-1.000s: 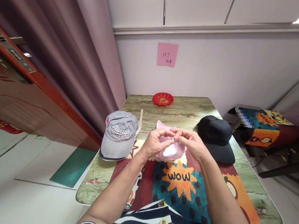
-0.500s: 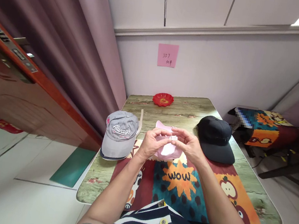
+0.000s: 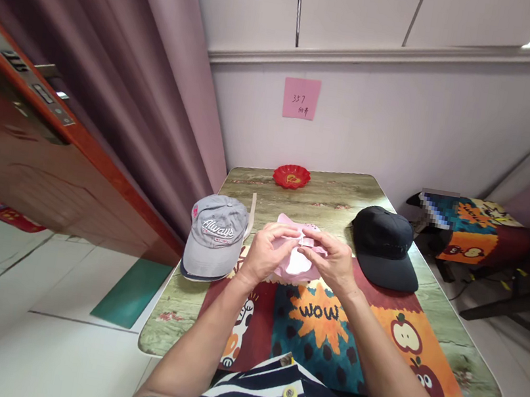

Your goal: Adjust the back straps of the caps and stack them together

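Two hands, one pink cap (image 3: 312, 274). The cap is pale pink and soft-looking, with a white patch on the side facing the wearer; a flared pink edge shows beyond the fingers. Position: between the hands, above the far edge of the printed mat (image 3: 323, 361), between a grey cap (image 3: 217, 234) and a black cap (image 3: 383, 239). Left hand (image 3: 264, 251) and right hand (image 3: 334, 260): thumbs and fingers narrowed, both pinching a pale strap (image 3: 307, 242) on the cap. Fastening detail: too small to read.
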A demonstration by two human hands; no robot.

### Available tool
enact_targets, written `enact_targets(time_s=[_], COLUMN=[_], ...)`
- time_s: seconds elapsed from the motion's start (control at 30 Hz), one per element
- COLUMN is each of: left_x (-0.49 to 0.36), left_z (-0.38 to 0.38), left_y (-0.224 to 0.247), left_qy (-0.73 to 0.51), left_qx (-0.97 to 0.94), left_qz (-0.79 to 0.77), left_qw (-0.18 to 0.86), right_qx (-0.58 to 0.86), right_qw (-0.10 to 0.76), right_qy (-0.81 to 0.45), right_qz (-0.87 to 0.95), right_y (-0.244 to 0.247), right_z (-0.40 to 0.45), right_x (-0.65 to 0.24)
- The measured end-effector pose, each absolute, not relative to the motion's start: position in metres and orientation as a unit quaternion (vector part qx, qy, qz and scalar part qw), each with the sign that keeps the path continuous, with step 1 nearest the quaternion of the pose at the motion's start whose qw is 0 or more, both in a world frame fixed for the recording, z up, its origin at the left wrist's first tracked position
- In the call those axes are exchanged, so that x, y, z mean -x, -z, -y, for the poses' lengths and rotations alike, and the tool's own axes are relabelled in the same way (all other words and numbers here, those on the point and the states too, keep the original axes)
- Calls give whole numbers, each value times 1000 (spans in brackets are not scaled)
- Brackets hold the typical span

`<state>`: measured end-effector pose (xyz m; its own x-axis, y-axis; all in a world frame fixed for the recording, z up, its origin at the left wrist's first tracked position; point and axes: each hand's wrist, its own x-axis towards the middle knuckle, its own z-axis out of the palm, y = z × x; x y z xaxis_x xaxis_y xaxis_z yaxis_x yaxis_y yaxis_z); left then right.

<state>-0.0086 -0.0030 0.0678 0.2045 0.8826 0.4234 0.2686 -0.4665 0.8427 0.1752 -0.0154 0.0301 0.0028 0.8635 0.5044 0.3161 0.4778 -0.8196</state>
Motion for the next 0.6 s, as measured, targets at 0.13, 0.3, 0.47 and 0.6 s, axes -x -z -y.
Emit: enact_targets(time_s=[0.13, 0.3, 0.47, 0.6], left_x=[8, 2, -4, -5], left_z=[5, 5, 7, 6], left_y=[-70, -66, -61, -55], left_qy=[-483, -432, -431, -450], left_qx=[-653, -587, -543, -557], left_qz=[-476, -455, -450, -462], left_qw=[339, 512, 562, 524], right_qx=[459, 447, 436, 471], right_qw=[539, 527, 518, 500], right_qy=[-235, -197, -158, -128], right_qz=[666, 695, 719, 715], right_y=[-31, -36, -39, -36], right_z=[17, 20, 24, 25], right_x=[-174, -172, -169, -166])
